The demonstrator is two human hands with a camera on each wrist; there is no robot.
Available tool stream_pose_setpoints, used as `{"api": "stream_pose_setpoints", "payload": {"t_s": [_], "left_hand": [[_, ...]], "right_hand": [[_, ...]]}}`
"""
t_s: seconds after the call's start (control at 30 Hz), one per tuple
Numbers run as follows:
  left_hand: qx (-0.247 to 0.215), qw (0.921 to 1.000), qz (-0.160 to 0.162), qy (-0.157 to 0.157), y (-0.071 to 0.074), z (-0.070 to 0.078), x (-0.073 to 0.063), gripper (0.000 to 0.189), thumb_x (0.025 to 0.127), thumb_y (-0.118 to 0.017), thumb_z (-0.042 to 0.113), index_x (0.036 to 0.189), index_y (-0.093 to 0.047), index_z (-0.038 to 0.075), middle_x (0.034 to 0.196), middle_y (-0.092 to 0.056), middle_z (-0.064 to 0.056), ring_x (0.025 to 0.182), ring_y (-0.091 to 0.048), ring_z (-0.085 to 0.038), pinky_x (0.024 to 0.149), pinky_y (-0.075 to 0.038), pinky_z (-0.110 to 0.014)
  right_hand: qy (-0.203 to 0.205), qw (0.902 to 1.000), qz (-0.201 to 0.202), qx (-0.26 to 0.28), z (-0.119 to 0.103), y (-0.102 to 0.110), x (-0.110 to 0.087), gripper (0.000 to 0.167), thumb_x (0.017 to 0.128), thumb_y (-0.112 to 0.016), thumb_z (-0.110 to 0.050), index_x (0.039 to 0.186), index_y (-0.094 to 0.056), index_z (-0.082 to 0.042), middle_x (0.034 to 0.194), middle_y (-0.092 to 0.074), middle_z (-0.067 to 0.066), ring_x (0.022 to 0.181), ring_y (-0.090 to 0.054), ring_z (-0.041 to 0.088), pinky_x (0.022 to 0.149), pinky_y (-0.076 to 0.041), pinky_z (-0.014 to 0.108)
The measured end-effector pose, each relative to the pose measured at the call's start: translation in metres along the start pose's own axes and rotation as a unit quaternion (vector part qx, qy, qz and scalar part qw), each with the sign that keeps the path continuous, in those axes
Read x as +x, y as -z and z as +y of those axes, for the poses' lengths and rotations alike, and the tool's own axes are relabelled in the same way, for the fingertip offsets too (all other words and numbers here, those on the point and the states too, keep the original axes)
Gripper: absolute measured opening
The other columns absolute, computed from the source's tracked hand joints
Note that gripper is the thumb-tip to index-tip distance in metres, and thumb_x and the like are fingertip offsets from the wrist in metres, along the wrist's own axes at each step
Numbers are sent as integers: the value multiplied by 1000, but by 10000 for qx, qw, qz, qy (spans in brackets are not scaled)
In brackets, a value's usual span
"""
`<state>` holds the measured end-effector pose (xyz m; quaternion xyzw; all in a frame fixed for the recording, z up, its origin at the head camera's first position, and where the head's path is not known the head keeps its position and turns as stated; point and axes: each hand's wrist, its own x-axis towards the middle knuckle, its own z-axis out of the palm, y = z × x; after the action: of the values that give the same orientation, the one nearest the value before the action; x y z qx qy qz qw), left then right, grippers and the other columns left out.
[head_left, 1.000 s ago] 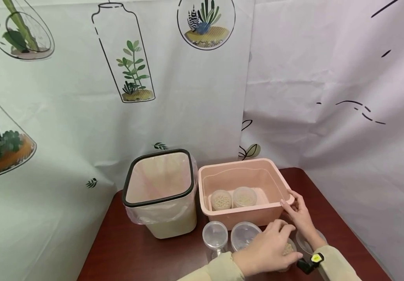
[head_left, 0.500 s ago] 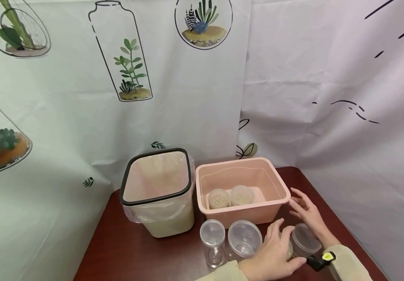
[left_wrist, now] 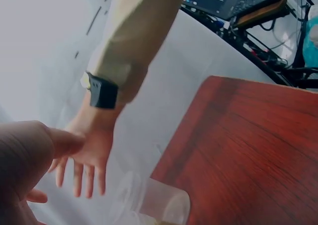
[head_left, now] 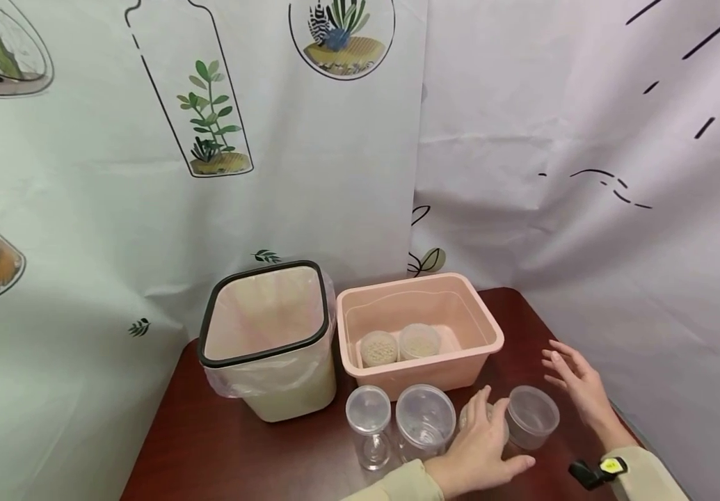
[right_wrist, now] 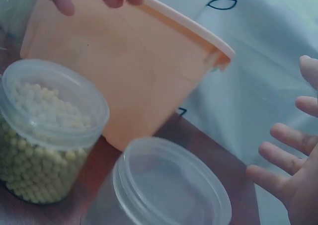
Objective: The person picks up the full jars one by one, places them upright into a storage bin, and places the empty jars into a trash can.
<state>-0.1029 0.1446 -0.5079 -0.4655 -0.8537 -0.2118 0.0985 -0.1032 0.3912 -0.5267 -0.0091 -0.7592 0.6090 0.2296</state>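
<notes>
My left hand (head_left: pixel 475 449) hovers with spread fingers over a round lidded jar (right_wrist: pixel 44 130) of pale yellow-green, bean-like pellets, partly covering it in the head view. Nothing is in its grasp. To the right of that jar stands a clear lidded jar (head_left: pixel 531 417) with no contents showing. My right hand (head_left: pixel 579 390) is raised beyond this jar, its fingers extended and holding nothing. In the left wrist view, the right hand (left_wrist: pixel 92 153) hangs above the table's side, a black device strapped on its wrist.
Behind the jars is a pink tub (head_left: pixel 425 379) holding two round containers (head_left: pixel 380 349) of pale grains. A lined waste bin (head_left: pixel 287 400) stands left of it. Two clear jars, one narrow (head_left: pixel 369 424) and one wide (head_left: pixel 425 417), sit left of my left hand on the dark red table (head_left: pixel 209 445).
My right hand has let go of the pink tub's front right corner and moved right, away from it. The left hand's fingers have opened wider. The head view has shifted slightly right.
</notes>
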Motion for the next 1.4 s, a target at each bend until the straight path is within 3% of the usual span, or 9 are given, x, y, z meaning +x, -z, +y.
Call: {"api": "stream_pose_setpoints", "payload": {"t_s": [0.3, 0.4, 0.53, 0.83, 0.93, 1.07, 1.2, 1.4], "left_hand": [[-200, 9975, -311, 604, -20, -7, 0, 92, 74, -64, 64, 137, -33, 4, 139, -28, -23, 131, -26, -34, 99, -35, -35], [-237, 9951, -440, 858, -28, -8, -2, 96, 74, -65, 62, 139, -30, 1, 140, -26, -26, 131, -23, -37, 100, -33, -40], [-138, 9936, -484, 1010, -37, -10, -4, 97, 73, -67, 61, 139, -30, 1, 140, -24, -28, 131, -23, -39, 101, -32, -41], [3, 9883, -549, 1425, -52, -14, -1, 102, 68, -74, 56, 140, -29, -2, 138, -27, -30, 129, -26, -41, 100, -34, -36], [-41, 9877, -629, 1433, -55, -16, -1, 100, 68, -76, 52, 139, -30, -3, 136, -28, -31, 128, -27, -42, 100, -34, -37], [-126, 9900, -422, 1340, -59, -19, -2, 95, 69, -79, 44, 136, -33, -5, 132, -29, -31, 125, -28, -43, 98, -36, -39], [19, 9921, -129, 1246, -63, -20, -2, 91, 68, -81, 40, 134, -38, -5, 126, -33, -29, 118, -33, -40, 95, -39, -38], [-161, 9923, -17, 1228, -61, -18, 3, 84, 63, -84, 31, 130, -43, 0, 119, -35, -23, 109, -35, -33, 88, -39, -38]], "right_hand": [[-42, 9964, 312, 782, 6, 14, -13, 37, 99, -43, -10, 136, -43, -5, 109, -62, -12, 96, -61, 3, 70, -51, 21], [-251, 9970, 330, 654, 8, 14, -17, 35, 99, -43, -15, 135, -46, -15, 109, -62, -14, 96, -60, 2, 70, -51, 22], [-455, 9963, 281, 677, 8, 13, -21, 36, 100, -42, -18, 136, -43, -17, 108, -61, -16, 97, -60, 2, 71, -52, 24], [-475, 9948, 317, 844, 9, 11, -25, 38, 100, -40, -15, 138, -41, -11, 108, -62, -12, 97, -61, 4, 71, -52, 24], [-385, 9941, 343, 954, 18, 13, -25, 38, 100, -40, -13, 138, -40, -9, 110, -62, -10, 97, -61, 5, 70, -52, 24], [-321, 9920, 331, 1175, 42, 19, -21, 39, 100, -40, -13, 139, -40, -8, 114, -63, -4, 98, -62, 8, 70, -52, 26], [-333, 9923, 297, 1154, 49, 20, -18, 40, 100, -42, -17, 140, -40, -12, 116, -62, -2, 99, -61, 9, 70, -52, 27], [-259, 9931, 337, 1097, 16, 12, -22, 38, 100, -41, -13, 138, -43, -11, 111, -63, -7, 97, -62, 7, 70, -52, 25]]}}
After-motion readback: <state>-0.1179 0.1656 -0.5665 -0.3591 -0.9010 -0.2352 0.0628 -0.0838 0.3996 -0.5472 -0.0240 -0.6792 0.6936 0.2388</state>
